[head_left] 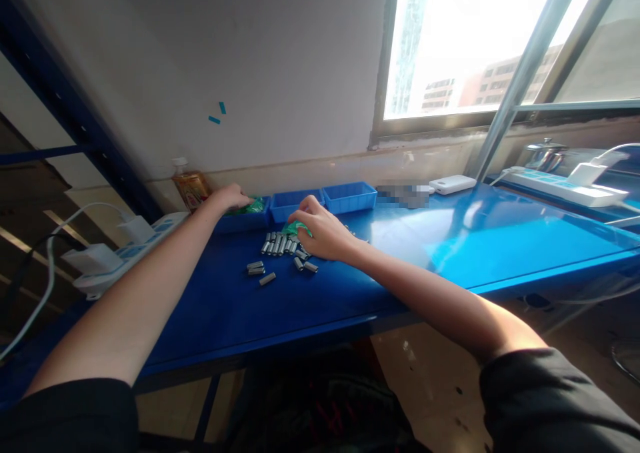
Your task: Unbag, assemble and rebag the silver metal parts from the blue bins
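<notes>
My left hand reaches into the left blue bin, where green plastic wrapping shows. Its fingers curl down at the wrapping, and their tips are hidden. Above the table's middle, my right hand is closed with thumb and fingers around a crumpled green plastic wrapper. Below and beside it lie several short silvery metal cylinders, most bunched together in rows. A loose cylinder lies nearer the table's front. Part of the pile is hidden behind my right hand.
A middle blue bin and a right blue bin stand along the wall. A bottle is behind my left forearm. Power strips stand left and right, with cables. A white box lies under the window.
</notes>
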`<state>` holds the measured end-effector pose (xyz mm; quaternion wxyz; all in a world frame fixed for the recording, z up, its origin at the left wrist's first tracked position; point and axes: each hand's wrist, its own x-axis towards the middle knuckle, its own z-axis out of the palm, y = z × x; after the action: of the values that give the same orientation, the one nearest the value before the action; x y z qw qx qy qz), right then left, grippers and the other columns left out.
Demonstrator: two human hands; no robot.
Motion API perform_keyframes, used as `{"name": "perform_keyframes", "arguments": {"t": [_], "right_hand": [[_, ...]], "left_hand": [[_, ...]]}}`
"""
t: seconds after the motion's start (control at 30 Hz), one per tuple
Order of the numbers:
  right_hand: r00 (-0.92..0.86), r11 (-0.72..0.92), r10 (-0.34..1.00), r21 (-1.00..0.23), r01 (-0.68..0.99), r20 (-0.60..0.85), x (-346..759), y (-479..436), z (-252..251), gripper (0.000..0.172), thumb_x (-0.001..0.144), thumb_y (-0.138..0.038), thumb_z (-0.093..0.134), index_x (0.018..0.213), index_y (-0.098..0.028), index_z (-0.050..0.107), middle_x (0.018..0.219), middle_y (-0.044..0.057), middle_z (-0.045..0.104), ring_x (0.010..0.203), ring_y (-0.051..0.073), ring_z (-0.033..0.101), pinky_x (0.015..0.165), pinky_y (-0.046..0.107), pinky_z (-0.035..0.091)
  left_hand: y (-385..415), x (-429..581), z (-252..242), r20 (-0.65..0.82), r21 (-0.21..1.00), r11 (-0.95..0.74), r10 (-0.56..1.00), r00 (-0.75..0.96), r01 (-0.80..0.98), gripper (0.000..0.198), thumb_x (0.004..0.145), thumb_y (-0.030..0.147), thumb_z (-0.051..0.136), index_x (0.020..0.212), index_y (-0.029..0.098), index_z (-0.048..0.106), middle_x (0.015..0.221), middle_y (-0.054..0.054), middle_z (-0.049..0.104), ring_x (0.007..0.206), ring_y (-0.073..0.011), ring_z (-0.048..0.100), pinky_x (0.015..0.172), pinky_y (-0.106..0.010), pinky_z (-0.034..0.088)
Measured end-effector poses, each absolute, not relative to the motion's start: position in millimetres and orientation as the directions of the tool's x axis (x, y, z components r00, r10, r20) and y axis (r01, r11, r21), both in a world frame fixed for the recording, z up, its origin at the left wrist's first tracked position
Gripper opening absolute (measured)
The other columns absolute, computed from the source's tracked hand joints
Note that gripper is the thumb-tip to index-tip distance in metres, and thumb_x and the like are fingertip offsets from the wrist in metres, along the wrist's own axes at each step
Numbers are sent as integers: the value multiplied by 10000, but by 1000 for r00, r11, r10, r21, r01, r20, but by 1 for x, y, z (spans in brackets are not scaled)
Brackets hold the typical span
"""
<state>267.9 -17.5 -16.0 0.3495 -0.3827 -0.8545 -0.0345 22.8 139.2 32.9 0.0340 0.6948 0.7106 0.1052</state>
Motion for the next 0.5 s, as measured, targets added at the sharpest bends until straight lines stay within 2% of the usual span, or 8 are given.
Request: {"name": "perform_keyframes", "arguments": {"t": [0.1,0.2,0.33,0.5], "right_hand": [[-493,715,632,-206,668,598,268,-17,-17,324,839,-145,442,1108,-181,619,1070,82,462,858,169,504,772,292,438],[-514,717,640,-206,666,571,269,-15,-18,299,865,-187,455,1110,-174,625,1049,81,477,890,175,515,804,295,440],[-511,703,662,-218,677,548,272,-12,-17,281,887,-219,463,1106,-168,631,1033,83,490,920,180,523,831,300,440],[-512,689,679,-217,691,527,274,-9,-18,276,896,-242,473,1107,-160,631,1027,87,497,933,189,528,852,314,434]], "left_hand": [[136,24,31,5,151,48,999,-50,987,210,565,360,676,532,157,637,508,-83,616,577,-253,620,560,-304,451],[135,27,26,26,132,78,996,-82,988,121,539,267,650,504,156,617,454,-89,579,600,-283,625,564,-322,447],[135,28,16,113,241,71,988,-101,968,80,494,202,614,544,141,628,423,-72,537,618,-303,619,549,-337,432],[135,20,8,141,352,-2,989,-51,936,176,551,257,606,660,127,650,529,-74,593,644,-293,620,538,-326,429]]}}
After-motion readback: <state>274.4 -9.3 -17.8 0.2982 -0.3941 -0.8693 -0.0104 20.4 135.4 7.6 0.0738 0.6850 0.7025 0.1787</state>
